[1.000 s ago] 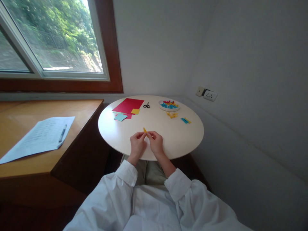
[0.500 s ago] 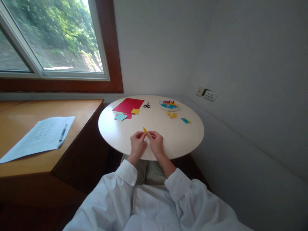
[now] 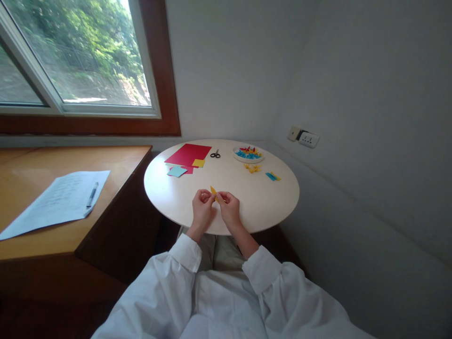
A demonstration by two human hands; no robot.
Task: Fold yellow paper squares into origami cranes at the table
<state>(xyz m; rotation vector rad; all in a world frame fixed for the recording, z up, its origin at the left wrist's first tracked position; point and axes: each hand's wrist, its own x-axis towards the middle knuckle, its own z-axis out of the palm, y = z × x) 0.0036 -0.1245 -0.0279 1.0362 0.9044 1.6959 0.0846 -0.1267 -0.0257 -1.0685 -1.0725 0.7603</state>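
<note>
Between my two hands, over the near part of the round white table (image 3: 169, 197), is a small folded piece of yellow paper (image 3: 213, 190). Its pointed tip sticks up away from me; my fingers hide the lower part. My left hand (image 3: 202, 207) pinches it from the left with thumb and fingertips. From the other side my right hand (image 3: 229, 208) grips it the same way, the thumbs close together. Several yellow folded paper pieces (image 3: 252, 168) lie farther off to the right, beside flat blue and yellow folded strips (image 3: 272, 176).
A white plate (image 3: 237, 160) of red, yellow and blue folded paper stands at the back right. Scissors (image 3: 215, 154) lie near a red sheet (image 3: 189, 154), a yellow square (image 3: 198, 163) and light blue squares (image 3: 177, 171). A wooden desk (image 3: 120, 157) at left holds paper and a pen (image 3: 92, 195).
My left fingers have shifted up slightly and spread a little around the yellow paper. Both hands still hold it in nearly the same spot; the things on the table are unmoved.
</note>
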